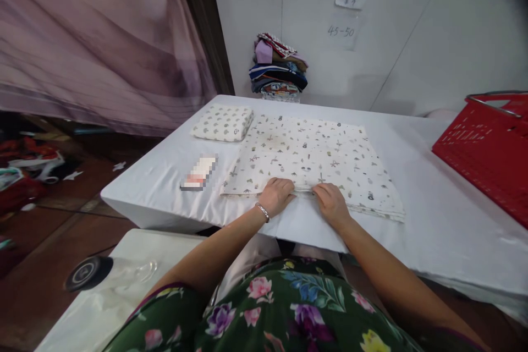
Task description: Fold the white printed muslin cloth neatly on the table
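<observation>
A white cloth with small printed motifs lies spread in layers on the white-covered table. At the middle of its near edge, my left hand grips the layered edge, fingers curled over the top. A short way to the right, my right hand pinches the same edge between thumb and fingers. Between the two hands the edge is bunched and slightly raised. Beyond the left side of this cloth sits a folded white cloth with a grey-green print.
A pixelated flat object lies on the table at the left. Against the wall stands a pile of folded fabrics. A red basket occupies the right end. At lower left is a white surface with a black-lidded container.
</observation>
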Demonstrator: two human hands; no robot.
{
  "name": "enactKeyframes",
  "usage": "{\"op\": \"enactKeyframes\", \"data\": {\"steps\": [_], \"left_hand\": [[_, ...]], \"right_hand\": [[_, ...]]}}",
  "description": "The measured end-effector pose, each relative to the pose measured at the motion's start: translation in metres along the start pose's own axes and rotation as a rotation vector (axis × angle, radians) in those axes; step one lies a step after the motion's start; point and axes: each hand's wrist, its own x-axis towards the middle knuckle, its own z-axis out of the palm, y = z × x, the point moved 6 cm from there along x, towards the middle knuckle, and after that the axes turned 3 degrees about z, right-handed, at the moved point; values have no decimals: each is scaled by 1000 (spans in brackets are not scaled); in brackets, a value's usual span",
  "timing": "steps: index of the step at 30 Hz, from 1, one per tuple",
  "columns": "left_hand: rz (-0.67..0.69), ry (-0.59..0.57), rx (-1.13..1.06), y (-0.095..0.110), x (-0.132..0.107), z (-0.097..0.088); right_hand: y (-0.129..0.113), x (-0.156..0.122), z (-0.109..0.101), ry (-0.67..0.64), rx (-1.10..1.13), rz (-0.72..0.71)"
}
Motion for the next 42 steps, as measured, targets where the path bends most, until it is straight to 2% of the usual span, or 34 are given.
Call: {"op": "enactKeyframes", "data": {"steps": [8, 14, 25, 32, 37, 42], "left_hand": [[2, 60, 15, 5, 5, -8], [-4, 19, 34, 5, 4, -4], [21, 22, 63, 8, 4, -2], [37, -45, 85, 8, 2, 4], [37, -63, 64, 6, -1, 10], [23, -83, 69, 10, -1, 6]], "right_hand": [[-5, 0, -2, -68, 0, -43], [-8, 0, 6, -174, -11, -45], [-10, 1, 0, -87, -57, -41], [-9, 2, 1, -101, -21, -28], [-9, 2, 5, -150, -95, -17], [-10, 3, 7, -196, -113, 1]]}}
